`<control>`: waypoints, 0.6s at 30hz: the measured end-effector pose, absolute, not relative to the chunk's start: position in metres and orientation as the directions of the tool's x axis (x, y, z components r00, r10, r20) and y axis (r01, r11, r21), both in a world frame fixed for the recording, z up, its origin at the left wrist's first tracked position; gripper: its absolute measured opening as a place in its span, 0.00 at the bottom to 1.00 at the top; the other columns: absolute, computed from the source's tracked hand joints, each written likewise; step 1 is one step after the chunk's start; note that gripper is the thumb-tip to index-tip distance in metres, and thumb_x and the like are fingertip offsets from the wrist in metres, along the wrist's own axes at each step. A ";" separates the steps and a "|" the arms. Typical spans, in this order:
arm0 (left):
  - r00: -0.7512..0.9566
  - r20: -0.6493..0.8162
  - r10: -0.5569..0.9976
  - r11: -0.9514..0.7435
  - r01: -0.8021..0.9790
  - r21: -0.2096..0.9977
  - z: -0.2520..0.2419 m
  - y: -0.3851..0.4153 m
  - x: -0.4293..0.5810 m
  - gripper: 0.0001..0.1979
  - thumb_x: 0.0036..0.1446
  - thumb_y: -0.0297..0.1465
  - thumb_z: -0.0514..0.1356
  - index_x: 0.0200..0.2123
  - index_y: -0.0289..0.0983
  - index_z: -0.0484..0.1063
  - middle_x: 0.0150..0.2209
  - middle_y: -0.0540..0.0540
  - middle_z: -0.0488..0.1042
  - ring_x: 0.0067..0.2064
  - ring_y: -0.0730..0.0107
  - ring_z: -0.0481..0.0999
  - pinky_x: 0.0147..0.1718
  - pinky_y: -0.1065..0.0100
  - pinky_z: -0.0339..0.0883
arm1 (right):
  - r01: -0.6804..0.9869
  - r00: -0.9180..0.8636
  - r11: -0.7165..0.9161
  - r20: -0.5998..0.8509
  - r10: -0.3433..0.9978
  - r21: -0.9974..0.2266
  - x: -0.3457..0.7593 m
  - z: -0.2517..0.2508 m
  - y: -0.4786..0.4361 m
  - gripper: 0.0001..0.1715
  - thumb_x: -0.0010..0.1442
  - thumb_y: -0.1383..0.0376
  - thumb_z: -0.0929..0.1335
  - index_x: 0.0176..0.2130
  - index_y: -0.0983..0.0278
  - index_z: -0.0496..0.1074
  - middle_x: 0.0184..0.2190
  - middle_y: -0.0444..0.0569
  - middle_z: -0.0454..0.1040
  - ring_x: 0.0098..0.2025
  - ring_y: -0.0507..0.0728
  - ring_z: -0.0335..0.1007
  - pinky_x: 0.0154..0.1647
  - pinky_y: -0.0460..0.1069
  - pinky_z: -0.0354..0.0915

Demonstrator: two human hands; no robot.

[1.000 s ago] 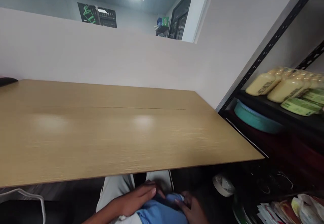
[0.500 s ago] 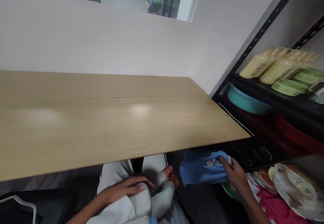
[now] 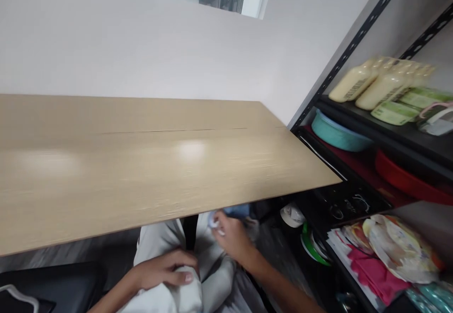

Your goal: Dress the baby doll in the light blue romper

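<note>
Right hand [image 3: 230, 235] clamps a bunched blue cloth [image 3: 238, 210], long axis unclear; left hand [image 3: 166, 270] flat on knee [image 3: 186, 291].

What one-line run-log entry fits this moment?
left hand: resting on pale trouser knee | right hand: gripping blue cloth below table edge | beside: black shelf rack

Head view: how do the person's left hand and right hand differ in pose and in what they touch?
The left hand rests on the pale grey trouser knee; the right hand holds a crumpled blue cloth. The left hand sits nearer the body, the right hand farther forward. Both are bare.
</note>
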State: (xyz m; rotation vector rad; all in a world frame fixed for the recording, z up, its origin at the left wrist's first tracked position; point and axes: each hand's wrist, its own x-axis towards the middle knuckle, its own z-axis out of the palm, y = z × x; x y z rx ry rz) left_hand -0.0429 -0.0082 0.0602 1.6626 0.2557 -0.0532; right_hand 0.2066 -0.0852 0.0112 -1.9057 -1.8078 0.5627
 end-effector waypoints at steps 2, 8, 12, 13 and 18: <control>0.977 -0.201 0.072 -0.143 0.210 0.967 0.066 -0.008 -0.047 0.29 0.65 0.58 0.55 0.38 0.39 0.81 0.34 0.46 0.73 0.40 0.57 0.71 0.44 0.63 0.64 | 0.870 -0.290 0.224 -0.089 0.953 -0.440 0.173 -0.005 -0.064 0.15 0.63 0.69 0.68 0.49 0.59 0.76 0.41 0.49 0.83 0.41 0.62 0.80 0.39 0.50 0.67; 0.931 -0.319 0.178 -0.078 0.336 0.938 0.059 -0.016 -0.072 0.23 0.68 0.54 0.55 0.43 0.44 0.81 0.40 0.48 0.77 0.46 0.55 0.72 0.50 0.60 0.65 | 0.865 -0.377 0.270 -0.192 0.906 -0.422 0.145 -0.029 -0.038 0.13 0.57 0.61 0.78 0.42 0.62 0.80 0.38 0.47 0.82 0.42 0.64 0.78 0.44 0.53 0.70; 0.914 -0.293 0.282 -0.034 0.315 0.949 0.055 -0.019 -0.077 0.21 0.70 0.50 0.55 0.53 0.47 0.81 0.53 0.47 0.80 0.57 0.50 0.73 0.60 0.57 0.63 | 0.825 -0.381 0.293 -0.092 0.920 -0.482 0.158 -0.010 -0.053 0.12 0.70 0.57 0.69 0.48 0.59 0.78 0.49 0.50 0.79 0.55 0.63 0.72 0.57 0.56 0.66; 0.893 -0.296 0.339 -0.051 0.331 0.942 0.052 -0.018 -0.078 0.21 0.71 0.49 0.55 0.54 0.48 0.80 0.55 0.47 0.79 0.58 0.50 0.73 0.62 0.58 0.61 | 0.804 -0.367 0.291 -0.047 0.929 -0.519 0.164 -0.001 -0.060 0.12 0.72 0.57 0.67 0.49 0.59 0.78 0.51 0.51 0.78 0.57 0.62 0.71 0.60 0.57 0.65; 0.644 -0.282 0.712 -0.237 0.597 0.766 0.014 0.001 -0.101 0.20 0.66 0.47 0.60 0.51 0.43 0.82 0.54 0.41 0.81 0.58 0.42 0.73 0.61 0.52 0.62 | 0.565 -0.342 0.253 0.056 0.938 -0.785 0.201 0.040 -0.113 0.18 0.67 0.63 0.70 0.55 0.59 0.75 0.53 0.51 0.78 0.58 0.61 0.71 0.63 0.56 0.65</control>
